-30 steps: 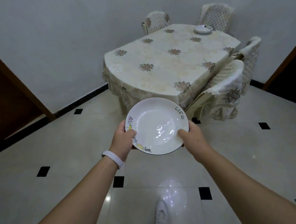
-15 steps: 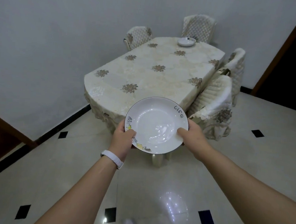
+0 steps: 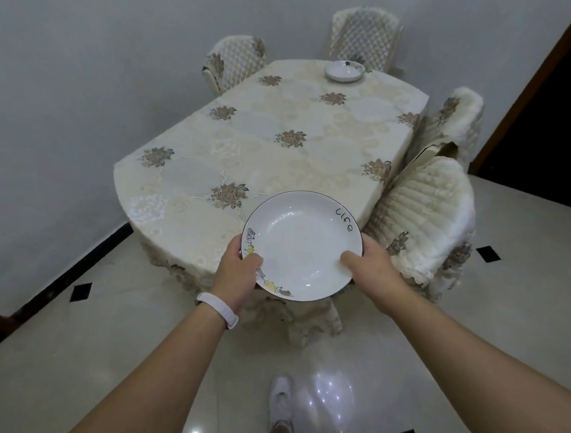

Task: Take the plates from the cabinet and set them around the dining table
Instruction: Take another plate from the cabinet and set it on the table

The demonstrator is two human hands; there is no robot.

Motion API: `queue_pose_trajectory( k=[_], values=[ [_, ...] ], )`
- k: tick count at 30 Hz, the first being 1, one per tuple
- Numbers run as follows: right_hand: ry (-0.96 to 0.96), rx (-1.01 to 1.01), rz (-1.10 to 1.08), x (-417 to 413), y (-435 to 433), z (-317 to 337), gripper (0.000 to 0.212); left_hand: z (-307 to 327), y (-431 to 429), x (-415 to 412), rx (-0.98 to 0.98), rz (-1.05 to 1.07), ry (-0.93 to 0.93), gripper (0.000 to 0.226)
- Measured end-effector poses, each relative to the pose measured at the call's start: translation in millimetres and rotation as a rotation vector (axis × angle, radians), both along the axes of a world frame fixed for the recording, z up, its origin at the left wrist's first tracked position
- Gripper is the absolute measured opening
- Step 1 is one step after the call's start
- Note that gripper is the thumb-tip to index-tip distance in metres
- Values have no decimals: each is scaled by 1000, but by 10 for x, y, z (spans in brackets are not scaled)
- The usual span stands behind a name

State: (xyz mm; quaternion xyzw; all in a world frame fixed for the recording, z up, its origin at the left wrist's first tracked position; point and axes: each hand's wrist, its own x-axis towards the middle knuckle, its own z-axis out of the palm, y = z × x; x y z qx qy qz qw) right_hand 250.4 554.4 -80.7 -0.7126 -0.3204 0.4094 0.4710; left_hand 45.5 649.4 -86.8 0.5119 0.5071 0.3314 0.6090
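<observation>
Head view: my left hand (image 3: 236,273) and right hand (image 3: 371,276) grip a white plate (image 3: 302,248) by opposite rims near the bench (image 3: 281,155) front edge; second plate (image 3: 344,71) at far edge.

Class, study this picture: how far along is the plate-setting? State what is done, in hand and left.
Done: the far plate sits at the table's far end. In hand: the left hand and right hand grip the held plate by the near edge. Left: setting it down; no plate lies before the right-side chairs or the left chair.
</observation>
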Motion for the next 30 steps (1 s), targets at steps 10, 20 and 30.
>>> queue_pose_trajectory(
  k=[10, 20, 30],
  values=[
    [-86, -34, -72, 343, 1268, 35, 39, -40, 1498, 447, 26, -150, 35, 44],
    [-113, -117, -134, 867, 1648, -174, 55, -273, 2089, 1057, 71, -287, 117, 31],
    [-107, -197, -88, 1371, 2085, -649, 40, -654, 2376, 1525, 26, -193, 265, 26]
  ],
)
